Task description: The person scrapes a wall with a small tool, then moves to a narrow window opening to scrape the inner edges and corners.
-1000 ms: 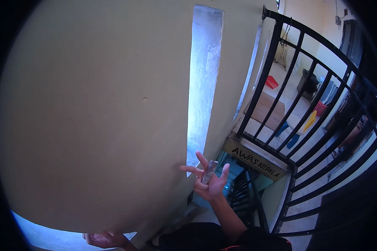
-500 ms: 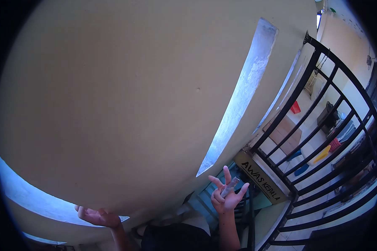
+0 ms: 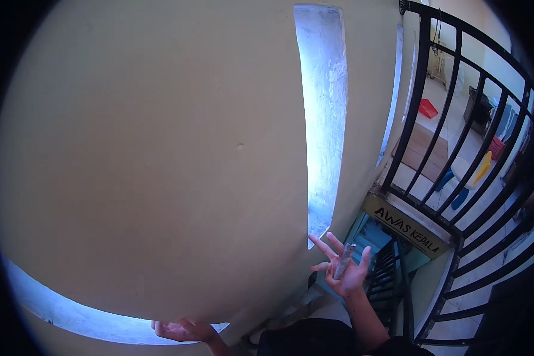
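Note:
My right hand [image 3: 351, 276] is raised in front of the wall, at the lower end of an upright slot opening [image 3: 323, 118]. Its fingers are spread, and a short grey rod [image 3: 343, 261] lies across the palm, held against it; I cannot make out exactly what it is. My left hand [image 3: 184, 330] is at the lower left, by the edge of a second slot opening [image 3: 89, 314]. Its fingers point left, loosely bent, with nothing visible in them. The beige wall [image 3: 160, 166] fills most of the view.
A black metal railing [image 3: 424, 89] stands on the right, above a beam lettered "AWAS KEPALA" [image 3: 408, 227]. Stairs with a dark banister [image 3: 391, 273] go down below it. Beyond the bars are a red dustpan-like object [image 3: 428, 108], a brown board [image 3: 421, 151] and a yellow-backed chair [image 3: 482, 168].
The view has turned, so the slot now looks more upright and the railing steeper. Both hands appear further right and my left hand lower. The grey rod stays in my right hand.

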`<state>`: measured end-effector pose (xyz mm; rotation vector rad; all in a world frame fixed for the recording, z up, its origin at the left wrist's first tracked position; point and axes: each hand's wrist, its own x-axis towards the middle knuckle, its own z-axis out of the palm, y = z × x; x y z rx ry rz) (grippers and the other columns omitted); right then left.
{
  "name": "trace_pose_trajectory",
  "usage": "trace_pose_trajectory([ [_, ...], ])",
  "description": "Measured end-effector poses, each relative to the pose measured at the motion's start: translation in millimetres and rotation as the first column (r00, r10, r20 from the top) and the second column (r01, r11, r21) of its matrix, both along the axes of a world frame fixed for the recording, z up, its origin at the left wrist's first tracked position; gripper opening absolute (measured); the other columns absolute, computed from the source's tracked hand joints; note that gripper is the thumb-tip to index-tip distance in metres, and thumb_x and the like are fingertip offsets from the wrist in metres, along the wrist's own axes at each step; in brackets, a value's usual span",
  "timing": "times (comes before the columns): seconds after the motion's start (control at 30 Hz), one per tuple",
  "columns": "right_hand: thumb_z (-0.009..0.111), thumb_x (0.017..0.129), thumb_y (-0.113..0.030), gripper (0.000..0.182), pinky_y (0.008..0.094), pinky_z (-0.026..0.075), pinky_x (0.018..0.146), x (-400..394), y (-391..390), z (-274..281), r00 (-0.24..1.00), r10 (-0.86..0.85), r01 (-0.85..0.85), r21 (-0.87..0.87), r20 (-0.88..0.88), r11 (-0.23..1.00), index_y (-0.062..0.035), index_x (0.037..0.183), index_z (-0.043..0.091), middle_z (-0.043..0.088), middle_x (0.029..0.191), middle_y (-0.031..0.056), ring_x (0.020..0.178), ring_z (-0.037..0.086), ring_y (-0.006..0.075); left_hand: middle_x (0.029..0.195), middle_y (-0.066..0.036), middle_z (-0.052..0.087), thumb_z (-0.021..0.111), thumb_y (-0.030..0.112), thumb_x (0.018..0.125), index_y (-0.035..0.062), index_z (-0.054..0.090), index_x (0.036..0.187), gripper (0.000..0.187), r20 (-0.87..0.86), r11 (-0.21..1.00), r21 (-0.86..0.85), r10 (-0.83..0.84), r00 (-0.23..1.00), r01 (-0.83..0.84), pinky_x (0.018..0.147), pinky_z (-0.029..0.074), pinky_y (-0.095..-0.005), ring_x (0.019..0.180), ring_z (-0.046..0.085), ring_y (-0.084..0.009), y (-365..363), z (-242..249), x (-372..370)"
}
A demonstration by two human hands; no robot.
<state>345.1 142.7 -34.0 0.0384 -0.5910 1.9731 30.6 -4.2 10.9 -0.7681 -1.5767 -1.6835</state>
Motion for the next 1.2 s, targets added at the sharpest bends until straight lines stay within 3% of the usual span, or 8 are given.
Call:
trace_pose_trajectory([
  [0.2,0.015,0.081,-0.092,0.109,0.0167,0.03,0.039,-3.6,3.0,-0.2,0.999,0.04,-0.04,-0.018,0.01,0.999,-0.0156,0.159,0.018,0.01,0.165,0.0208,0.113,0.065,0.0377,0.106,-0.011,0.046,0.058,0.033,0.095,0.0021,0.044,0.112,0.038,-0.036,0.998,-0.052,0.023,0.999,-0.025,0.087,0.043,-0.0422,0.098,0.049,-0.023,1.6,4.8,6.7],
  [0.37,0.017,0.082,-0.091,0.109,0.0167,0.032,0.038,-7.0,3.1,7.1,0.997,0.049,-0.05,-0.027,-0.054,0.998,-0.0143,0.16,0.015,0.009,0.164,0.0225,0.113,0.065,0.0388,0.115,-0.014,0.045,0.058,0.054,0.094,0.0054,0.056,0.115,0.053,-0.131,0.978,-0.16,0.115,0.985,-0.136,0.089,0.047,-0.0471,0.11,0.051,-0.0283,-18.2,-23.3,-20.9],
  [0.47,0.02,0.083,-0.089,0.108,0.0165,0.032,0.037,-5.2,2.7,7.5,0.997,0.044,-0.044,-0.005,-0.064,0.999,-0.0136,0.16,0.015,0.009,0.164,0.0224,0.114,0.064,0.0404,0.117,-0.014,0.044,0.058,0.051,0.096,0.0064,0.056,0.117,0.049,-0.115,0.984,-0.152,0.081,0.99,-0.098,0.09,0.047,-0.0468,0.112,0.051,-0.0291,-17.8,-23.7,-21.0],
  [0.57,0.026,0.088,-0.083,0.101,0.0183,0.04,0.039,-1.9,5.0,2.9,0.997,0.051,-0.049,0.04,-0.064,0.998,-0.0132,0.159,0.015,0.011,0.164,0.0212,0.124,0.057,0.0425,0.118,-0.013,0.044,0.058,0.047,0.097,0.0061,0.054,0.12,0.048,-0.091,0.992,-0.124,0.025,0.996,-0.036,0.092,0.047,-0.0455,0.111,0.05,-0.0283,-15.8,-21.1,-17.7],
  [0.67,0.032,0.092,-0.074,0.092,0.0313,0.057,0.06,-1.1,6.6,-0.2,0.996,-0.016,0.013,0.027,0.092,1.0,-0.0134,0.159,0.016,0.013,0.164,0.0198,0.137,0.042,0.0441,0.117,-0.012,0.044,0.059,0.045,0.096,0.0018,0.05,0.121,0.05,-0.076,0.998,-0.059,-0.024,0.997,0.02,0.094,0.046,-0.0446,0.111,0.05,-0.0271,-12.9,-24.7,-18.8],
  [0.77,0.035,0.093,-0.069,0.088,0.055,0.053,0.091,-7.5,0.3,14.8,0.995,-0.075,0.079,-0.066,0.073,0.995,-0.014,0.159,0.017,0.015,0.164,0.0192,0.145,0.027,0.0438,0.116,-0.012,0.044,0.058,0.042,0.095,-0.0026,0.047,0.12,0.052,-0.029,0.999,-0.045,-0.008,1.0,0.007,0.096,0.044,-0.0447,0.111,0.049,-0.0267,-5.8,-6.9,-3.3],
  [0.87,0.035,0.092,-0.07,0.089,0.0662,0.038,0.104,-6.2,2.8,9.9,0.998,-0.052,0.054,-0.06,0.035,0.997,-0.0141,0.159,0.017,0.016,0.164,0.0193,0.147,0.024,0.0433,0.116,-0.013,0.044,0.058,0.04,0.094,-0.0042,0.047,0.117,0.051,0.015,0.999,-0.045,0.004,1.0,-0.003,0.096,0.043,-0.0448,0.111,0.049,-0.0268,-4.0,-4.2,1.6],
  [1.2,0.042,0.09,-0.07,0.092,0.0675,0.039,0.103,-15.3,6.9,9.3,0.997,-0.053,0.058,-0.084,0.063,0.995,-0.0149,0.159,0.016,0.016,0.163,0.0208,0.147,0.023,0.0419,0.116,-0.011,0.044,0.06,0.04,0.093,-0.0013,0.046,0.12,0.051,-0.175,0.982,-0.133,0.111,0.978,-0.135,0.093,0.043,-0.0439,0.107,0.048,-0.0255,-10.5,-16.2,-16.3],
])
